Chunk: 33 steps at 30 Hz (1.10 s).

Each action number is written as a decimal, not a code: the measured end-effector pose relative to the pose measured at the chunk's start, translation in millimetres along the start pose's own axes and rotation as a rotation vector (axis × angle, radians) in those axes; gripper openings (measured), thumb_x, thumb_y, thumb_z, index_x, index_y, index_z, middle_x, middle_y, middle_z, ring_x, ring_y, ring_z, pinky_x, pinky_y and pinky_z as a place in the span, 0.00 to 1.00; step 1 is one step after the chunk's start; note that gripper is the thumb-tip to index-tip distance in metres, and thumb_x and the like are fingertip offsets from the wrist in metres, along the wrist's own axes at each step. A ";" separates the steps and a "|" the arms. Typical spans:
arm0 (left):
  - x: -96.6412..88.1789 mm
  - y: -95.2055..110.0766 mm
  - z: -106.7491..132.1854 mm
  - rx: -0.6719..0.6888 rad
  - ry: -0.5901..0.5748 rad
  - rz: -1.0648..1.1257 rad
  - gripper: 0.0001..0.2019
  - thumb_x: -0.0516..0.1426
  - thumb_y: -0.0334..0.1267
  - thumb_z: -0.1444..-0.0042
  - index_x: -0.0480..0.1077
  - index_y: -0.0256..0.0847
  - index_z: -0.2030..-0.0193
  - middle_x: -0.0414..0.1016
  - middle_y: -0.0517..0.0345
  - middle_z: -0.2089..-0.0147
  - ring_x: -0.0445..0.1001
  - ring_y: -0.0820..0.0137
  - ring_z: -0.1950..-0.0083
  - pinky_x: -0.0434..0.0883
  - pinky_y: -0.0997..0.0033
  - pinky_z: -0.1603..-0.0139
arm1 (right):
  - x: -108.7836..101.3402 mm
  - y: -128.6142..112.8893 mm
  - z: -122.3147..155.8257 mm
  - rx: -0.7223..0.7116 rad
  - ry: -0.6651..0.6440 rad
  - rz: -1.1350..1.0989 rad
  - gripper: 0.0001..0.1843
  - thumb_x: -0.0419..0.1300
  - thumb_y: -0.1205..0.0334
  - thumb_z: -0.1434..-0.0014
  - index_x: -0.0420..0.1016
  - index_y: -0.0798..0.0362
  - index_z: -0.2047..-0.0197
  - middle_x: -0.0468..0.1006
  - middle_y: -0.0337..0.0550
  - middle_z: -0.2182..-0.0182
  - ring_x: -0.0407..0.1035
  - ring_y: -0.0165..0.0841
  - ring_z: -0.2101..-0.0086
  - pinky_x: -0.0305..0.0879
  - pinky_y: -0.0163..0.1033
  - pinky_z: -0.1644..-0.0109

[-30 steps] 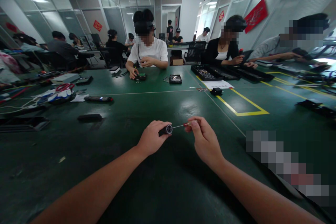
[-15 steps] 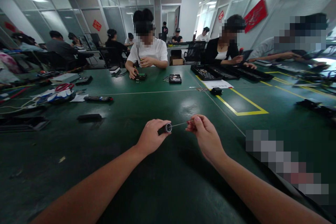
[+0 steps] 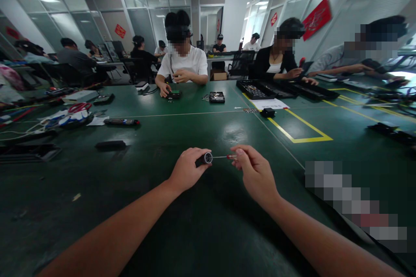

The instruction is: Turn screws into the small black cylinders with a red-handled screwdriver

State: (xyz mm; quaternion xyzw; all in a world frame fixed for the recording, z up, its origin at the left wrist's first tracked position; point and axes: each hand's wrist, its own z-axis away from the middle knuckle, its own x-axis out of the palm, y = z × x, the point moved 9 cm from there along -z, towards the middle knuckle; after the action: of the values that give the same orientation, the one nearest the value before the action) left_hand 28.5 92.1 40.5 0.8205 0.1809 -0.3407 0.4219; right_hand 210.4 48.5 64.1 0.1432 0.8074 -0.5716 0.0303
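My left hand (image 3: 189,168) is closed around a short dark cylinder (image 3: 208,158) whose round, pale-rimmed end faces right and toward me. Between thumb and fingers, my right hand (image 3: 256,169) grips a screwdriver (image 3: 230,156) by its reddish, partly see-through handle. The thin metal shaft runs level to the left and its tip meets the open end of the cylinder; how far it reaches inside I cannot tell. Both hands are held above the dark green table (image 3: 195,225). Most of the handle is hidden by my right fingers.
A black bar-shaped piece (image 3: 111,145) and a pen-like tool (image 3: 122,122) lie to the left. Cables and gloves (image 3: 76,114) are heaped beyond. Ahead stand a small black box (image 3: 268,113) and a parts tray (image 3: 216,97). Across the table, a person in white (image 3: 183,62) handles a green board.
My right hand has turned and shifted slightly, so the screwdriver now lies more level. The left hand holds the cylinder in about the same place.
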 end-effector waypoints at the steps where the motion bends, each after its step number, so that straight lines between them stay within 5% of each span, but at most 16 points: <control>1: -0.4 0.1 0.1 -0.003 0.003 0.003 0.19 0.65 0.34 0.42 0.73 0.47 0.44 0.78 0.59 0.49 0.74 0.64 0.47 0.69 0.57 0.43 | -0.9 -0.2 0.7 -0.004 0.008 0.019 0.14 0.55 0.50 0.31 0.75 0.49 0.54 0.77 0.41 0.69 0.71 0.35 0.68 0.66 0.41 0.65; 7: -4.1 6.0 -2.0 0.027 0.046 0.010 0.19 0.65 0.33 0.42 0.73 0.45 0.44 0.78 0.57 0.49 0.74 0.63 0.47 0.70 0.58 0.44 | -4.0 15.3 -5.8 0.068 0.109 -0.127 0.14 0.55 0.48 0.32 0.75 0.49 0.58 0.78 0.41 0.69 0.72 0.36 0.67 0.68 0.44 0.58; 12: -6.5 7.2 -6.0 0.056 0.052 -0.083 0.17 0.63 0.33 0.40 0.73 0.47 0.44 0.79 0.58 0.48 0.74 0.62 0.46 0.66 0.53 0.41 | 7.2 68.8 -11.1 0.528 0.160 -0.697 0.15 0.63 0.50 0.40 0.73 0.52 0.70 0.70 0.36 0.79 0.64 0.30 0.76 0.71 0.41 0.65; 23: -0.6 -4.5 -4.3 -0.077 -0.043 -0.117 0.15 0.62 0.35 0.39 0.72 0.44 0.45 0.76 0.57 0.46 0.72 0.62 0.44 0.66 0.50 0.37 | -8.7 75.4 -11.7 0.432 0.351 -0.611 0.13 0.66 0.49 0.42 0.76 0.50 0.67 0.76 0.37 0.75 0.69 0.29 0.74 0.70 0.35 0.69; 33: 10.8 35.9 1.4 0.061 -0.196 -0.060 0.17 0.54 0.31 0.36 0.66 0.39 0.41 0.73 0.51 0.44 0.72 0.64 0.44 0.71 0.60 0.41 | -19.9 76.2 -16.4 0.396 0.407 -0.553 0.16 0.67 0.45 0.44 0.75 0.49 0.67 0.77 0.36 0.74 0.69 0.29 0.73 0.68 0.35 0.69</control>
State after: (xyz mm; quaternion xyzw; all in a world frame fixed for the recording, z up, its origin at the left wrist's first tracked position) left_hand 56.4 70.3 52.7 0.7900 0.1527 -0.4370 0.4020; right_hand 251.7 83.1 4.3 0.0337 0.6790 -0.6628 -0.3139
